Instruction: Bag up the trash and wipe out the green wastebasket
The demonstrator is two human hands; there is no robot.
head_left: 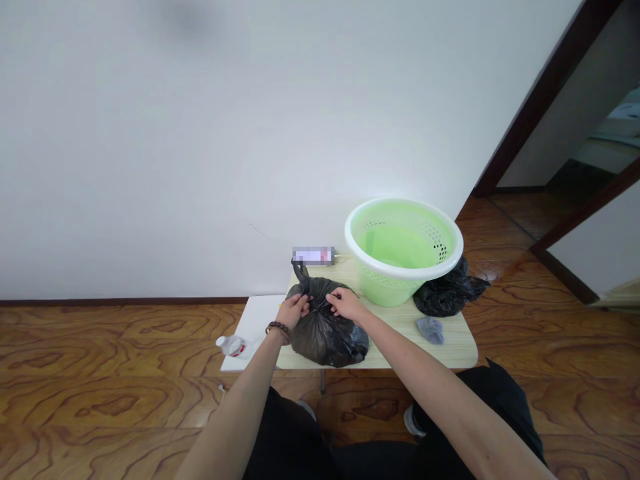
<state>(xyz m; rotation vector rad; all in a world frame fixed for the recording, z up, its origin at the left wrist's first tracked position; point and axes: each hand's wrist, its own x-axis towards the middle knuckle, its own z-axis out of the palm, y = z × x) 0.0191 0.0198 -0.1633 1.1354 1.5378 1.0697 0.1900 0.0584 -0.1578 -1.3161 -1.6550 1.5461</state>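
A full black plastic bag (327, 337) rests on the light wooden table, its top gathered into folds at the middle. My left hand (295, 308), with a brown bracelet on the wrist, pinches the gathered plastic on the left of the bag's top. Across from it my right hand (344, 303) pinches plastic on the right side. The two hands are a short gap apart. A twisted loop of the bag sticks up behind my left hand.
A green basket (387, 287) with a white rim stands right of the bag. Beyond it lies another black bag (440, 293), with a grey cloth (431, 330) nearer me. A clear bottle (233, 345) lies on a white surface (257, 320) at left. A pixelated phone-like object (313, 255) is by the wall.
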